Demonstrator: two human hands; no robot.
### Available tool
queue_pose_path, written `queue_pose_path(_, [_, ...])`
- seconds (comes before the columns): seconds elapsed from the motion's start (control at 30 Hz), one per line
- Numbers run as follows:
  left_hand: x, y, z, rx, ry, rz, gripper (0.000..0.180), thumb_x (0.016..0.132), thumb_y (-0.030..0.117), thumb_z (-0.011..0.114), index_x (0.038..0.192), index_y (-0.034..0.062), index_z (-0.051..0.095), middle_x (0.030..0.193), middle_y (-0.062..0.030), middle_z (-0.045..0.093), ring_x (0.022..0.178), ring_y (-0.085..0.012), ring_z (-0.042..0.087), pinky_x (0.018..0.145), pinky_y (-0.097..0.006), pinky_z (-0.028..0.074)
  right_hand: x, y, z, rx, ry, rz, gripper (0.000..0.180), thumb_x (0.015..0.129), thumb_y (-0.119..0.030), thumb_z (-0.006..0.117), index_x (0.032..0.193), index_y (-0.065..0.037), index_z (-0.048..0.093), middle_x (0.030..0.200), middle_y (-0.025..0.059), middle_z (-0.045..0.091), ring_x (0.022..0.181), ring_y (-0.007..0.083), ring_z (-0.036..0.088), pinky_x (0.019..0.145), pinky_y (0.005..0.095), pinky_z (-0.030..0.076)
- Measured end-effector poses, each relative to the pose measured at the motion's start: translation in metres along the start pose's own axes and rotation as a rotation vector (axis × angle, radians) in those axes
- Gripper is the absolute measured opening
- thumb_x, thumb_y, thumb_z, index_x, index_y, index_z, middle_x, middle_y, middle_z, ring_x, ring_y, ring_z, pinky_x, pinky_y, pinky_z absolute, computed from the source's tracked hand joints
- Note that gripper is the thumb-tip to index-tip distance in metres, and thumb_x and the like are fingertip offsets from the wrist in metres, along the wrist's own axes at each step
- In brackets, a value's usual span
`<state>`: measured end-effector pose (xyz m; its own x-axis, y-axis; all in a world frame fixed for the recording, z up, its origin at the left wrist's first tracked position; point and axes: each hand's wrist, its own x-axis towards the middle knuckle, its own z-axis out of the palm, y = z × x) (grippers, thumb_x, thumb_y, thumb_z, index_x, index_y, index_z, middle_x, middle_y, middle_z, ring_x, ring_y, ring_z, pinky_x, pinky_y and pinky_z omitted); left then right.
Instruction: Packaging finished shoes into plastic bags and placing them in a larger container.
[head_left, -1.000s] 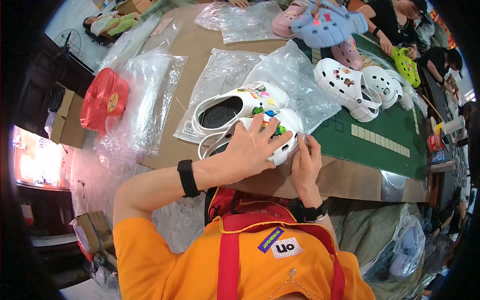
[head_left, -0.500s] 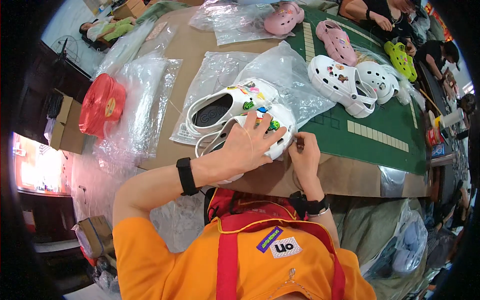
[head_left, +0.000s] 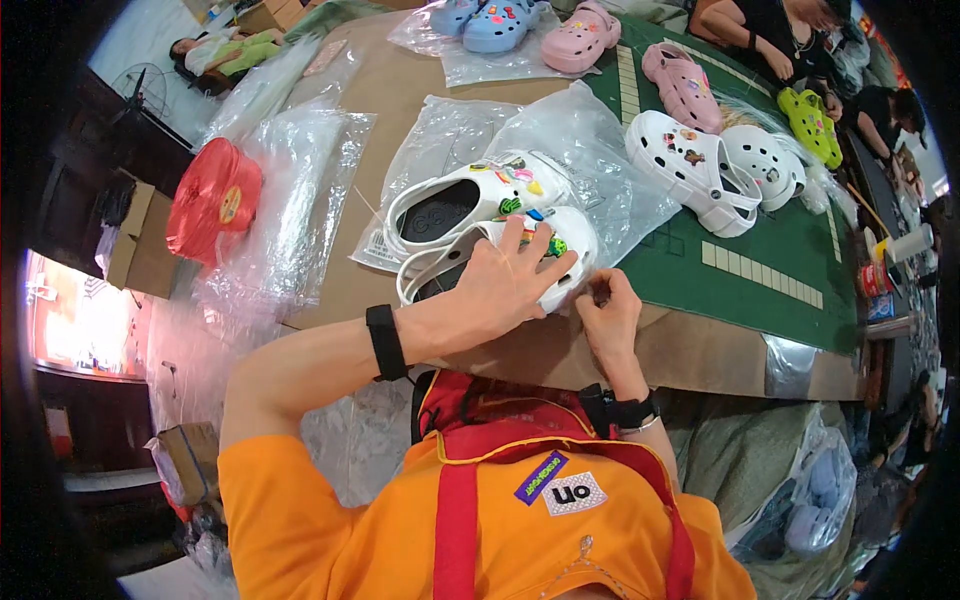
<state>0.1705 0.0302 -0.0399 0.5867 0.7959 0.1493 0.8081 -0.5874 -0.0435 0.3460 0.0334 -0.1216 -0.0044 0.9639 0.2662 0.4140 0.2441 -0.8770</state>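
Observation:
Two white clogs with colourful charms lie side by side in front of me, toes to the right: a farther clog [head_left: 410, 228] and a nearer clog [head_left: 583, 240]. My left hand [head_left: 495, 290] grips the nearer one from above, fingers spread over its toe and the thumb low on its side. Beside that toe, my right hand [head_left: 610, 312] is closed in a pinch; whatever its fingertips hold is hidden. A clear plastic bag [head_left: 620, 200] spreads behind and under the pair, one edge reaching toward my right fingertips.
White clogs [head_left: 690, 180], pink clogs [head_left: 682, 88] and blue clogs [head_left: 500, 28] stand farther back. A green mat [head_left: 670, 280] covers the table's right side. At left lie a red ribbon roll [head_left: 210, 205] and stacked plastic bags [head_left: 290, 190]. People sit at far right.
Blue clogs have appeared on the plastic at the far edge. The nearer white clog has shifted slightly away from me under my left hand. My right hand keeps its pinch.

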Motion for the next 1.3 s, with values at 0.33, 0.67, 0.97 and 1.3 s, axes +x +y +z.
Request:
queue_pose_path(0.33, [-0.028, -0.046, -0.016, -0.241, -0.006, 0.125, 0.044, 0.077, 0.008, 0.057, 0.12, 0.0115, 0.048, 0.131, -0.0126, 0.04, 0.121, -0.0308, 0.036, 0.094, -0.04, 0.038, -0.006, 0.006, 0.002, -0.172, -0.028, 0.037, 0.023, 0.074, -0.006, 0.059, 0.094, -0.001, 0.05, 0.083, 0.016, 0.056, 0.07, 0.0293, 0.057, 0.063, 0.0377, 0.046])
queue_pose_path(0.67, [-0.069, -0.083, -0.007, -0.166, -0.014, -0.209, 0.04, 0.08, 0.022, 0.058, 0.116, 0.0056, 0.051, 0.102, -0.011, 0.059, 0.095, -0.0272, 0.055, 0.083, -0.04, 0.042, -0.007, 0.01, 0.006, -0.22, -0.051, 0.055, 0.022, 0.073, -0.006, 0.057, 0.092, -0.001, 0.048, 0.083, 0.0181, 0.054, 0.071, 0.0341, 0.055, 0.064, 0.0397, 0.045])
queue_pose_path(0.97, [-0.06, -0.041, 0.012, -0.173, -0.122, -0.26, 0.056, 0.074, 0.011, 0.054, 0.126, -0.0032, 0.039, 0.066, -0.0138, 0.061, 0.056, -0.0288, 0.06, 0.048, -0.039, 0.046, -0.02, 0.017, -0.008, -0.188, 0.002, -0.027, 0.014, 0.071, -0.004, 0.058, 0.082, -0.002, 0.05, 0.066, 0.0128, 0.053, 0.057, 0.0227, 0.053, 0.057, 0.0312, 0.045])
queue_pose_path(1.3, [-0.076, 0.006, -0.002, -0.332, -0.183, -0.303, 0.061, 0.076, 0.014, 0.057, 0.129, -0.0049, 0.033, 0.066, -0.0139, 0.059, 0.053, -0.0284, 0.059, 0.045, -0.037, 0.045, -0.046, 0.031, -0.05, -0.028, -0.167, 0.024, 0.011, 0.069, 0.002, 0.055, 0.078, -0.001, 0.051, 0.064, 0.0058, 0.049, 0.058, 0.0088, 0.047, 0.055, 0.023, 0.041])
